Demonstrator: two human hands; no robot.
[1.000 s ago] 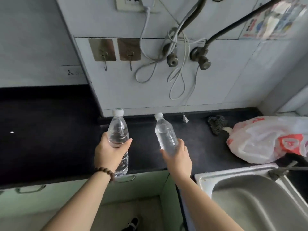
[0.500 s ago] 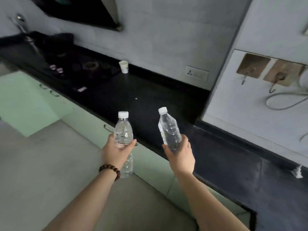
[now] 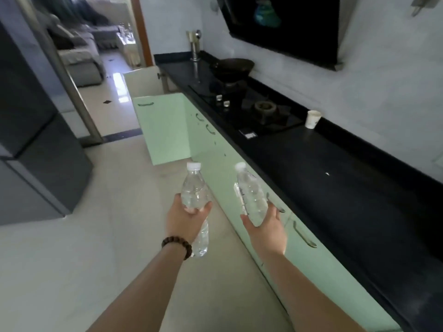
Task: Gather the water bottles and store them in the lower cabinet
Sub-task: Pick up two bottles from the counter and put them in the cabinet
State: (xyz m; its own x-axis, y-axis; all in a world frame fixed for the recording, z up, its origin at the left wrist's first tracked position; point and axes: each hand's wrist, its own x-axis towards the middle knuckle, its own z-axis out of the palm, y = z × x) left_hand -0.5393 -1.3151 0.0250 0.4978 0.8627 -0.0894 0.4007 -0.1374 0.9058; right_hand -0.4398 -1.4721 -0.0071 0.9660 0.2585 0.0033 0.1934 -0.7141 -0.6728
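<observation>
My left hand [image 3: 185,218] grips one bottle [image 3: 195,200] upright; my right hand [image 3: 265,226] wraps the other bottle [image 3: 251,195], tilted. I should carry both level toward the open cabinet door [image 3: 165,130] ahead, then stoop low.

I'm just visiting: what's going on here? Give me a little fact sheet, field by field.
place: kitchen, green lower cabinets under a black counter
left hand: holds a clear water bottle upright, white cap on
right hand: holds a second water bottle, tilted slightly left
open cabinet door: swung out over the floor, ahead of the hands
on counter: paper cup, gas stove with a dark wok
bottles stored: none yet
</observation>
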